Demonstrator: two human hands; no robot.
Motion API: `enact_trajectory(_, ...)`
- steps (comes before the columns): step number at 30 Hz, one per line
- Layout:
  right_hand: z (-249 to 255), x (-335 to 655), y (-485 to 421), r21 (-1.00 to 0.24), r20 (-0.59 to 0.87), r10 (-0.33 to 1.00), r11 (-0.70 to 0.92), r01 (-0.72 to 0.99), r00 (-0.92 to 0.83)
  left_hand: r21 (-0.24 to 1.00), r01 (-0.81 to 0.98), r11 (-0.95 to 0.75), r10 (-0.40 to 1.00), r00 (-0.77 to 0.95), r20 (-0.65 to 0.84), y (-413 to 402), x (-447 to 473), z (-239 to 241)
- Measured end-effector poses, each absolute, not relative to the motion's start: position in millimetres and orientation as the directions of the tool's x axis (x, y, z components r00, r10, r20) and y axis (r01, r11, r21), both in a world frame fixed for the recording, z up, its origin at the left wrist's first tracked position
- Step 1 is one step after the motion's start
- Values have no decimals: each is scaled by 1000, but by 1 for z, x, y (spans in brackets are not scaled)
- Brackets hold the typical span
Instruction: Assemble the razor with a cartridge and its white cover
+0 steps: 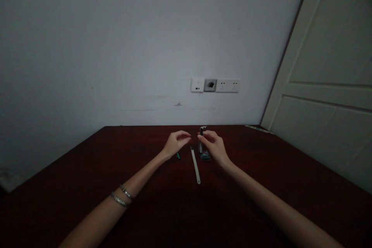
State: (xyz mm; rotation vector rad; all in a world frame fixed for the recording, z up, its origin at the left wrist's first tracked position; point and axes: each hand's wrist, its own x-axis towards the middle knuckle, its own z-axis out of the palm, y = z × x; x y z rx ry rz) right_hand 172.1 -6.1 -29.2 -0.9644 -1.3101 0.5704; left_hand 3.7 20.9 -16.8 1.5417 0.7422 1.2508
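Both my arms reach out over a dark red-brown table (87, 186). My right hand (213, 146) grips a small dark upright device (201, 139) with a pale top, held just above the table. My left hand (176, 142) hovers close to it on the left, fingers curled toward a pinch; whether it holds anything is too small to see. Between the hands on the table lies a long pale flat strip (195, 164). A small green cylinder (178, 156), like a battery, lies below my left hand. A small greenish item (205, 156) sits under my right hand.
A white wall rises behind the table with a row of sockets (215, 85). A pale door (328, 85) stands at the right. A thin light strip (258, 128) lies at the table's far right corner. Two bracelets (122, 195) circle my left wrist.
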Motion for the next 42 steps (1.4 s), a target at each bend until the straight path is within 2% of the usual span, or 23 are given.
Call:
enact_trajectory(2, -28, 171, -6, -832, 552, 810, 523, 183, 195, 949, -151, -278, 830, 459, 316, 13, 10, -19)
enact_trajectory(5, -29, 168, -7, -839, 541, 822, 514, 179, 177, 952, -199, -230, 760, 575, 304, 5, 20, -27)
enact_trajectory(11, -31, 163, -6, -870, 493, 849, 483, 95, 190, 942, -239, -235, 832, 451, 322, 1, 31, -29)
enact_trajectory(15, -28, 163, -8, -929, 346, 928, 360, -91, 142, 940, -208, -269, 848, 412, 334, 2, 26, -20)
enact_trajectory(18, -28, 168, -8, -933, 279, 942, 312, -180, 184, 937, -186, -296, 850, 395, 347, 7, 20, -17)
enact_trajectory(20, -31, 175, -7, -954, 264, 950, 282, -97, 165, 936, -181, -303, 865, 360, 350, 13, 16, -17)
enact_trajectory(23, -41, 183, -8, -929, 301, 953, 291, 229, 11, 938, -191, -291, 890, 307, 338, 19, 11, -16)
enact_trajectory(26, -52, 183, -15, -711, 367, 923, 359, 605, -117, 940, -211, -268, 909, 267, 319, 21, 10, -15)
enact_trajectory(29, -61, 173, -24, -449, 275, 940, 311, 837, -201, 946, -206, -249, 920, 253, 297, 20, 10, -14)
enact_trajectory(31, -68, 164, -29, -326, 207, 953, 281, 903, -222, 950, -198, -242, 923, 255, 289, 20, 10, -15)
enact_trajectory(34, -75, 153, -33, -239, 177, 958, 266, 934, -227, 949, -196, -246, 924, 247, 291, 21, 10, -16)
enact_trajectory(39, -80, 147, -34, -174, 152, 963, 249, 953, -224, 947, -186, -260, 922, 245, 301, 23, 10, -18)
enact_trajectory(42, -76, 149, -31, -208, 156, 962, 252, 945, -223, 948, -175, -265, 919, 253, 303, 26, 7, -20)
